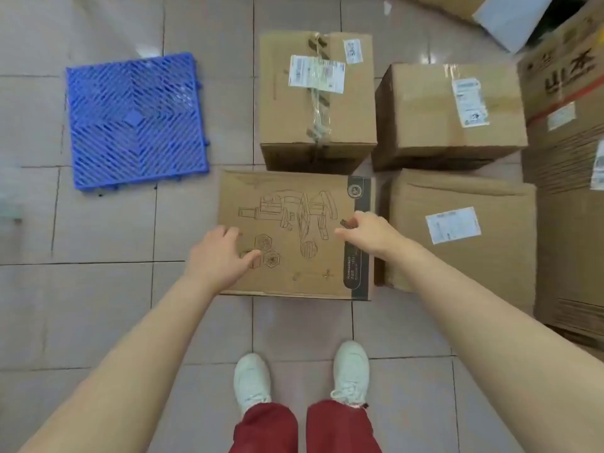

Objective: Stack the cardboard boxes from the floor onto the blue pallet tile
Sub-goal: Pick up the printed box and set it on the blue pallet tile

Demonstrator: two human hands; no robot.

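A blue slatted pallet tile (135, 120) lies bare on the tiled floor at the upper left. Four cardboard boxes sit on the floor to its right. The nearest is a flat box with a line drawing (294, 233). My left hand (220, 253) hovers over its left side, fingers spread, holding nothing. My right hand (366, 232) is over its right side, fingers loosely curled and apart. Behind it stands a taped box with labels (317, 99). To the right are a labelled box (447, 112) and a larger one (457, 230).
Taller stacked cartons (568, 132) with printed characters line the right edge. A white sheet (513, 18) lies at the top right. My white shoes (251, 380) stand on the floor just in front of the drawn box. Bare tiles lie between the pallet tile and me.
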